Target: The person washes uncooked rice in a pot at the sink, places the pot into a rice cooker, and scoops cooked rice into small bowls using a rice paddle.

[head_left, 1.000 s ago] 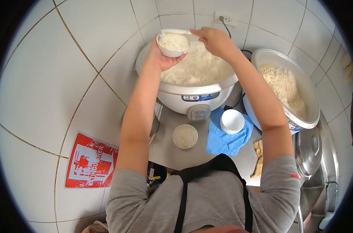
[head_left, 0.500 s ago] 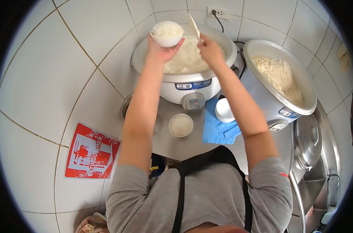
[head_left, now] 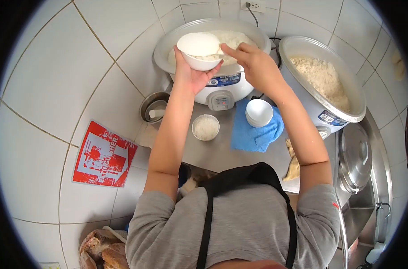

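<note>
My left hand (head_left: 193, 78) holds up a white bowl (head_left: 203, 64) of rice from below, fingers curved around its side. In my right hand (head_left: 257, 67) is a white rice paddle (head_left: 198, 43), its broad blade lying flat over the top of the bowl and hiding most of the rice there. Both hands are above the front rim of an open rice cooker (head_left: 161, 58), which holds cooked rice (head_left: 235, 39). Below them, a second bowl of rice (head_left: 206, 127) stands on the metal counter.
Stacked white bowls (head_left: 259, 112) sit on a blue cloth (head_left: 246, 140). At right is another large cooker (head_left: 356, 101) with rice in it, beside a metal lid (head_left: 354, 157). A metal pot (head_left: 145, 107) stands left, near the tiled wall. A power cord (head_left: 254, 18) runs from the outlet.
The paddle has gone from upright above the cooker's rice to flat over the held bowl. My right hand has moved down and right. The bowl is slightly lower, and the camera view has shifted.
</note>
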Demonstrator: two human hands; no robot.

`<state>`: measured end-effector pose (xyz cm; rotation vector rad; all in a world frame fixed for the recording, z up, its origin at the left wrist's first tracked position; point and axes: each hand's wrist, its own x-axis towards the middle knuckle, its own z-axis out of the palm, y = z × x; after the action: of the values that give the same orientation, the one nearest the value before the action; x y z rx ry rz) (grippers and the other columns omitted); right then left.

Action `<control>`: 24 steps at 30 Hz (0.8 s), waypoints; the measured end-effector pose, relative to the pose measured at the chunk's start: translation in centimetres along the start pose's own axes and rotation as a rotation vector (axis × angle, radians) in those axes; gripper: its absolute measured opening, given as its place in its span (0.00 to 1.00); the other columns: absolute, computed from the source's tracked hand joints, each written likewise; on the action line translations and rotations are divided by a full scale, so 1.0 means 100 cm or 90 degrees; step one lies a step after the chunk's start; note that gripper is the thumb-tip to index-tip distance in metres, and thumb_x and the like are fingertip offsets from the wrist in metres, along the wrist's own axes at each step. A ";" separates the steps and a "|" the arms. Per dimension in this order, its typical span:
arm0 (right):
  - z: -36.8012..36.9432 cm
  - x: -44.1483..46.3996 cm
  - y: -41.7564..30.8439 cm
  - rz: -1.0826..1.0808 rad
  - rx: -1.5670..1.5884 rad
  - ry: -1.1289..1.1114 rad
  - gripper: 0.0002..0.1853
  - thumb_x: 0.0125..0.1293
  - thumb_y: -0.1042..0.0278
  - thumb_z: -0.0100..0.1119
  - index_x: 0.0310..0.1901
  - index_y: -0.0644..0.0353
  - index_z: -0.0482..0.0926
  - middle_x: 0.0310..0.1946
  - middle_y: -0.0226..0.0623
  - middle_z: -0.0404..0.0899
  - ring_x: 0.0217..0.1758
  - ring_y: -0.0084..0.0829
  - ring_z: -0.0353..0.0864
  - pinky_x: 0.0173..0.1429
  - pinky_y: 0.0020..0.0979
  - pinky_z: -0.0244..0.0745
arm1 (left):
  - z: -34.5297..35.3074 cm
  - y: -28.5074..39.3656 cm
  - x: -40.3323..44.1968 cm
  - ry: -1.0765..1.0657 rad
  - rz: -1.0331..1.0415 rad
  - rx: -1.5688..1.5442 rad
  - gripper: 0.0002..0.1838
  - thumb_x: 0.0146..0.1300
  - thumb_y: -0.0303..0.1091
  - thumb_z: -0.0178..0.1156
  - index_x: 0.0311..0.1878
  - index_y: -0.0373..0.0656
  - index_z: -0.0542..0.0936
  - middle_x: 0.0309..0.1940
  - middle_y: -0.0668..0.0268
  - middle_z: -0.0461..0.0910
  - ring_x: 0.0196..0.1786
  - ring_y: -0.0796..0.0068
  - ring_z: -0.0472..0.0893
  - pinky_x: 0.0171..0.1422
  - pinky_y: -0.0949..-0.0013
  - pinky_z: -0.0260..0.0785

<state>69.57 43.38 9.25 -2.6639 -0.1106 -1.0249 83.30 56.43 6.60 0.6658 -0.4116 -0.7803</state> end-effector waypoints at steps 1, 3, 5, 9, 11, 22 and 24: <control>-0.004 -0.010 -0.004 0.002 0.003 0.006 0.28 0.53 0.86 0.47 0.55 0.49 0.74 0.34 0.39 0.73 0.36 0.41 0.75 0.40 0.39 0.70 | -0.002 -0.007 -0.009 0.000 -0.007 -0.007 0.41 0.62 0.69 0.25 0.64 0.42 0.60 0.60 0.53 0.64 0.59 0.49 0.67 0.58 0.54 0.69; -0.018 -0.020 -0.007 0.012 0.068 0.049 0.27 0.54 0.84 0.47 0.55 0.50 0.74 0.32 0.42 0.72 0.35 0.40 0.75 0.39 0.37 0.69 | -0.001 -0.017 -0.030 -0.018 -0.054 -0.022 0.42 0.62 0.69 0.26 0.64 0.42 0.60 0.60 0.53 0.64 0.58 0.48 0.68 0.58 0.54 0.69; -0.029 -0.036 0.004 0.031 0.154 -0.033 0.27 0.55 0.84 0.48 0.57 0.50 0.72 0.32 0.41 0.70 0.36 0.35 0.73 0.40 0.32 0.68 | -0.003 -0.028 -0.048 -0.043 -0.097 -0.030 0.45 0.58 0.73 0.30 0.65 0.43 0.59 0.60 0.53 0.65 0.57 0.45 0.70 0.58 0.55 0.70; -0.049 -0.074 0.010 0.076 0.385 -0.156 0.26 0.57 0.84 0.48 0.58 0.54 0.71 0.33 0.37 0.70 0.37 0.28 0.69 0.44 0.25 0.65 | -0.017 -0.061 -0.085 -0.094 -0.173 -0.106 0.50 0.51 0.78 0.35 0.66 0.46 0.58 0.62 0.53 0.63 0.61 0.47 0.67 0.59 0.53 0.68; -0.051 -0.095 0.010 0.150 0.466 -0.112 0.25 0.56 0.85 0.48 0.57 0.57 0.72 0.34 0.35 0.71 0.38 0.26 0.68 0.45 0.24 0.64 | -0.021 -0.078 -0.097 -0.085 -0.187 -0.125 0.50 0.51 0.78 0.36 0.67 0.46 0.58 0.63 0.53 0.62 0.62 0.49 0.67 0.60 0.51 0.66; -0.014 -0.225 0.028 0.283 0.459 -0.124 0.24 0.60 0.84 0.47 0.59 0.57 0.70 0.37 0.35 0.71 0.41 0.24 0.69 0.49 0.23 0.63 | -0.032 -0.173 -0.127 -0.053 -0.257 -0.272 0.47 0.55 0.73 0.42 0.68 0.47 0.54 0.65 0.49 0.56 0.64 0.42 0.61 0.66 0.48 0.59; -0.020 -0.236 0.020 0.348 0.490 -0.157 0.23 0.62 0.83 0.48 0.60 0.59 0.68 0.45 0.34 0.71 0.47 0.25 0.70 0.54 0.24 0.65 | -0.028 -0.184 -0.130 -0.059 -0.264 -0.295 0.47 0.54 0.73 0.43 0.68 0.47 0.53 0.65 0.49 0.55 0.64 0.41 0.60 0.67 0.48 0.58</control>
<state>51.08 41.56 -5.53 -1.9248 0.1421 -0.3615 67.14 57.70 -9.28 0.2790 -0.1636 -1.2566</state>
